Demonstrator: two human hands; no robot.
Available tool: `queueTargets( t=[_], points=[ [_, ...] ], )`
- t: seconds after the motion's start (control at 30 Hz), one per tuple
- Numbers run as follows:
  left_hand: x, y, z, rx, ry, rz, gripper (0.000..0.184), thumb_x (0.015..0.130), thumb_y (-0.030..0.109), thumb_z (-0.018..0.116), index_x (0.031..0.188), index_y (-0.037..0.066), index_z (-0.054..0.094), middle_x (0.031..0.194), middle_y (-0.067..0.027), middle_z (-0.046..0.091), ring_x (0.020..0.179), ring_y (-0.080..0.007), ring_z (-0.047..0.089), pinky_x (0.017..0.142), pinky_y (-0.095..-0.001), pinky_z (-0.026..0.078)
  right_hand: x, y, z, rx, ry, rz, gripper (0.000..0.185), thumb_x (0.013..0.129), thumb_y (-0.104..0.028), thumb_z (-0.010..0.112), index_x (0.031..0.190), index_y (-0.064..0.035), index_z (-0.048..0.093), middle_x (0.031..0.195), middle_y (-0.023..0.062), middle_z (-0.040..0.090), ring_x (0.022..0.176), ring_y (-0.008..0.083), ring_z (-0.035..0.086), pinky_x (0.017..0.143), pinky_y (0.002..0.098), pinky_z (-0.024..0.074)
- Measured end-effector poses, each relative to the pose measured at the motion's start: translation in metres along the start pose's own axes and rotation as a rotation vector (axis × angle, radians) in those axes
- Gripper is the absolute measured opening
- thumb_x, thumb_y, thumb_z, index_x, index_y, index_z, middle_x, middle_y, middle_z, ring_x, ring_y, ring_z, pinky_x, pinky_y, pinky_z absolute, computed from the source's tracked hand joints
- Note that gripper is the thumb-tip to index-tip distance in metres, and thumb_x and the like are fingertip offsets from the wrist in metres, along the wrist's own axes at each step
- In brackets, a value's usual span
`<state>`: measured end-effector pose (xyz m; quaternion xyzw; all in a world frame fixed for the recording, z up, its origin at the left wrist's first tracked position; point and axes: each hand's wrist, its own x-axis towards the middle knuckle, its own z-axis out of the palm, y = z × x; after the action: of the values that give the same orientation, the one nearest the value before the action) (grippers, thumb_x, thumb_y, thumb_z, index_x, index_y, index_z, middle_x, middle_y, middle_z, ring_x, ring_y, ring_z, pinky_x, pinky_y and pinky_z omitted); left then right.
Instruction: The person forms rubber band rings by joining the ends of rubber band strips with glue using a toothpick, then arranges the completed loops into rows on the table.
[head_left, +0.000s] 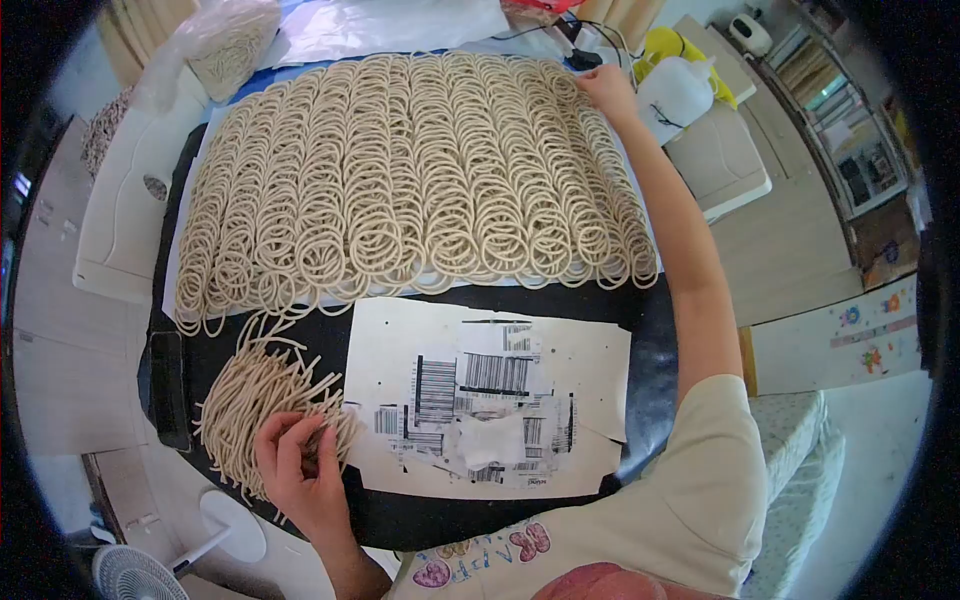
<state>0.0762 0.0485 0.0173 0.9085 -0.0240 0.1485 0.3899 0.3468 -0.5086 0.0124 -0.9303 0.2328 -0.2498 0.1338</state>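
Observation:
Rows of overlapping beige rings [420,170] cover a white sheet on the black table. My right hand [608,92] reaches to the far right corner of the rings, its fingers bent down at their edge; what they hold, if anything, is too small to make out. A pile of loose beige sticks or cords [250,400] lies at the near left. Over its right side is my left hand [303,465], thumb and fingers curled close together at the pile. Beside it lies a cardboard sheet [590,400] with barcode labels stuck on it.
A dark phone-like slab [168,390] lies at the left table edge. White chairs [120,210] stand at both sides. A plastic bag of beige pieces [232,55] is at the back left, a white container [677,92] at the back right. A fan [138,577] is at the lower left.

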Motion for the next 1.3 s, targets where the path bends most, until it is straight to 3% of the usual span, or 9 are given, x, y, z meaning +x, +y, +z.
queueTargets(
  t=[0.07,0.4,0.47,0.6,0.7,0.77,0.87,1.13,1.3],
  points=[
    [0.0,-0.005,0.002,-0.017,0.021,0.028,0.019,0.072,-0.002,0.073,0.089,0.004,0.066,0.1,-0.0064,0.056,0.076,-0.0129,0.055,0.052,-0.021,0.04,-0.001,-0.006,-0.002,-0.039,-0.023,0.078,0.028,0.075,-0.037,0.067,0.087,-0.0129,0.074,0.09,0.0131,0.07,0.086,0.0315,0.067,0.076,0.044,0.0517],
    [0.0,-0.021,-0.004,-0.12,0.145,0.18,0.011,0.077,-0.005,0.067,0.086,0.0,0.061,0.094,-0.0103,0.061,0.065,-0.0102,0.054,0.052,-0.0188,0.04,-0.036,-0.028,-0.029,0.073,0.12,-0.174,0.028,0.081,-0.034,0.065,0.092,-0.0094,0.072,0.08,0.0084,0.07,0.076,0.0259,0.067,0.07,0.0383,0.052],
    [-0.006,-0.016,-0.006,-0.405,0.273,-0.014,0.01,0.08,-0.007,0.061,0.088,-0.001,0.059,0.092,-0.0133,0.063,0.063,-0.0104,0.055,0.052,-0.0185,0.041,-0.075,-0.053,-0.047,0.24,0.145,-0.282,0.027,0.083,-0.031,0.066,0.092,-0.0064,0.071,0.078,0.0084,0.069,0.072,0.0212,0.067,0.068,0.0341,0.052],
    [-0.017,-0.003,-0.02,-0.733,0.41,-0.102,0.008,0.084,-0.006,0.056,0.088,0.0,0.052,0.081,-0.0165,0.064,0.054,-0.0109,0.056,0.045,-0.0177,0.041,-0.189,-0.13,-0.107,0.904,-0.457,-0.21,0.016,0.086,-0.014,0.065,0.094,-0.0015,0.07,0.083,0.003,0.068,0.074,0.0075,0.06,0.069,0.0255,0.0504],
    [-0.028,0.024,-0.025,-0.944,0.338,-0.048,0.021,0.084,0.002,0.06,0.1,0.002,0.047,0.072,-0.0137,0.064,0.049,-0.011,0.055,0.039,-0.0177,0.041,-0.272,-0.176,-0.154,0.999,-1.022,-0.233,0.026,0.085,-0.008,0.066,0.109,0.0008,0.063,0.101,0.0064,0.067,0.095,0.0145,0.063,0.086,0.0288,0.0495],
    [-0.041,0.042,-0.022,-1.076,0.157,0.01,0.041,0.082,0.014,0.071,0.113,0.002,0.046,0.071,-0.008,0.061,0.049,-0.0107,0.053,0.039,-0.0183,0.042,-0.312,-0.193,-0.17,0.917,-0.9,-0.813,0.036,0.084,-0.008,0.068,0.118,-0.0023,0.058,0.115,0.0087,0.062,0.104,0.0157,0.06,0.091,0.0293,0.047],
    [-0.053,0.07,-0.02,-1.099,-0.035,-0.174,0.048,0.082,0.014,0.07,0.118,0.002,0.041,0.069,-0.0085,0.061,0.047,-0.0123,0.054,0.04,-0.019,0.042,-0.357,-0.201,-0.175,1.136,-1.126,-0.742,0.035,0.086,-0.007,0.065,0.12,-0.0038,0.055,0.112,0.0084,0.06,0.098,0.0158,0.059,0.085,0.0291,0.0476],
    [-0.058,0.055,-0.012,-1.091,-0.035,-0.233,0.018,0.083,-0.004,0.055,0.101,0.0,0.054,0.077,-0.0121,0.066,0.057,-0.016,0.063,0.049,-0.0217,0.049,-0.34,-0.166,-0.189,1.282,-1.396,-0.195,0.017,0.088,-0.003,0.063,0.104,-0.0001,0.064,0.099,0.0058,0.06,0.081,0.0092,0.059,0.068,0.0239,0.0488],
    [-0.065,0.06,0.003,-1.089,-0.234,-0.273,0.008,0.084,-0.005,0.059,0.09,-0.002,0.062,0.082,-0.0153,0.068,0.063,-0.0176,0.066,0.052,-0.0228,0.051,-0.346,-0.149,-0.183,1.363,-1.236,-0.316,0.017,0.086,-0.003,0.066,0.102,-0.0003,0.07,0.095,0.007,0.063,0.077,0.0106,0.06,0.07,0.0234,0.0492]
  ],
)
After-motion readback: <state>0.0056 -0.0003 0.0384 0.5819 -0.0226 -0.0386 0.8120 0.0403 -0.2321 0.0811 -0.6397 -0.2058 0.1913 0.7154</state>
